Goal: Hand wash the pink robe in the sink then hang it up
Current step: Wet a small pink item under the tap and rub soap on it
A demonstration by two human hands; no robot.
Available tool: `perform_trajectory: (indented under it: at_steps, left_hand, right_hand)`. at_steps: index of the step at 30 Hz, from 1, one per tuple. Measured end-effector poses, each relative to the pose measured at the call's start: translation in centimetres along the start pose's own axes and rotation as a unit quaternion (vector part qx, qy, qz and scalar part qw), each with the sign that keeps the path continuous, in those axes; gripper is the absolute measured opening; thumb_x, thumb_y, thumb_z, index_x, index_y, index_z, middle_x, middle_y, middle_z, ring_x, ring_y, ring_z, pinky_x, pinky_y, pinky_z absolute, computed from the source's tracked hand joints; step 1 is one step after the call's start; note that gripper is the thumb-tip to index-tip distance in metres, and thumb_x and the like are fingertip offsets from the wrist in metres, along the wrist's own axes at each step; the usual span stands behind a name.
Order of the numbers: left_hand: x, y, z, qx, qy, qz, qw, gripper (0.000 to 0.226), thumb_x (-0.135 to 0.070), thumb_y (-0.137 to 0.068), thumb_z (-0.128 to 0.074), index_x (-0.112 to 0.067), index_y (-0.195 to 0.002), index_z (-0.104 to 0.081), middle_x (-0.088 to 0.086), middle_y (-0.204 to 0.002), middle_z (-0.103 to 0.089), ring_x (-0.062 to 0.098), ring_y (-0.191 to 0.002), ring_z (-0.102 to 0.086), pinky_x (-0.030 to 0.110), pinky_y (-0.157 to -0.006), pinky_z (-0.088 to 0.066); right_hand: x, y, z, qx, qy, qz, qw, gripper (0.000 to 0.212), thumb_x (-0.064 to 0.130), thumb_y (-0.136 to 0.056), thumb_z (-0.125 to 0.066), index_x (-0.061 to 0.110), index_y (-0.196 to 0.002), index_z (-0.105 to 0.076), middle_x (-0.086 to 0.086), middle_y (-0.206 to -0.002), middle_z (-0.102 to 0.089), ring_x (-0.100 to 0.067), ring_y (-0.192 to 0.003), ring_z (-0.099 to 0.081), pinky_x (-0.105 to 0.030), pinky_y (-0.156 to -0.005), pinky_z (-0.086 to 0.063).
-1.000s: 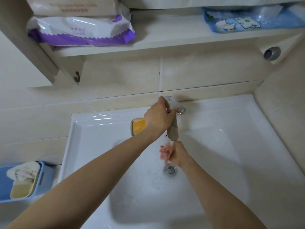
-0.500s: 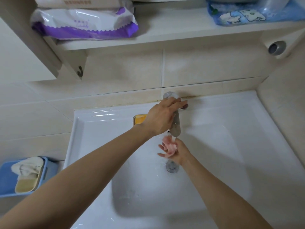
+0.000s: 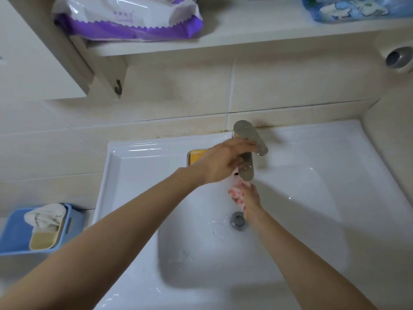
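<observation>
Pink robe bunched in right hand, fingers curled round it, under tap; left hand, fingers straight, on lever, half hiding orange soap at back edge of sink.

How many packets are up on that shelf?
2. A purple-and-white packet lies at the left end of the shelf, and a blue packet at the right end, cut off by the picture's edge. More could sit higher up, out of view.
</observation>
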State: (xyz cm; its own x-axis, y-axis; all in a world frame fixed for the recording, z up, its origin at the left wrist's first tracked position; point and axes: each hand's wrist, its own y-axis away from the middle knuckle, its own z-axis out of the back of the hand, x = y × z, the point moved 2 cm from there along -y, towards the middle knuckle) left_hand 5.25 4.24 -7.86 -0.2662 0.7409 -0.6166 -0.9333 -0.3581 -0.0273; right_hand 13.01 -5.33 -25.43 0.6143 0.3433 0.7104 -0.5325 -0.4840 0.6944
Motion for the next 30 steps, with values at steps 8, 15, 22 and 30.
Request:
perform_trajectory:
  at_steps: [8, 15, 22, 30]
  left_hand:
    - [7.8, 11.5, 1.1, -0.299, 0.112, 0.188, 0.929, 0.054, 0.025, -0.07, -0.033, -0.015, -0.086, -0.065, -0.002, -0.093, -0.067, 0.006, -0.086, -0.062, 0.025, -0.074, -0.052]
    - [10.4, 17.2, -0.1, -0.299, 0.145, 0.272, 0.903, 0.05, 0.023, -0.078, -0.03, -0.014, -0.081, -0.064, 0.0, -0.091, -0.067, 0.007, -0.081, -0.062, 0.022, -0.067, -0.052]
    - [9.7, 18.5, -0.5, -0.278, 0.178, 0.306, 0.893, 0.041, 0.016, -0.085, -0.034, -0.01, -0.081, -0.065, -0.001, -0.087, -0.067, 0.007, -0.077, -0.063, 0.018, -0.067, -0.051]
    - [12.6, 22.0, -0.3, -0.226, 0.114, 0.426, 0.869, 0.034, 0.006, -0.087, -0.041, -0.02, -0.084, -0.063, -0.012, -0.093, -0.066, 0.006, -0.08, -0.065, 0.042, -0.078, -0.054]
  right_hand:
    - [-11.3, 5.0, -14.7, 0.045, 0.191, 0.095, 0.976, 0.043, 0.03, -0.099, -0.04, 0.015, -0.138, -0.041, -0.002, -0.139, -0.046, -0.023, -0.127, -0.044, -0.039, -0.102, -0.036]
    - [-16.4, 9.5, -9.8, 0.197, 0.327, 0.224, 0.897, 0.046, 0.011, -0.098, -0.046, 0.035, -0.137, -0.046, 0.014, -0.145, -0.039, -0.01, -0.141, -0.024, -0.029, -0.119, -0.011]
    - [-15.4, 10.8, -5.4, 0.191, 0.411, 0.096, 0.886, 0.025, 0.013, -0.08, -0.057, 0.032, -0.065, -0.064, 0.017, -0.07, -0.063, 0.0, -0.066, -0.055, -0.026, -0.081, -0.042]
    - [-11.9, 13.0, -13.5, 0.115, 0.261, 0.185, 0.941, 0.032, -0.007, -0.082, -0.051, 0.017, -0.099, -0.062, -0.006, -0.096, -0.057, -0.009, -0.075, -0.06, -0.016, -0.062, -0.048]
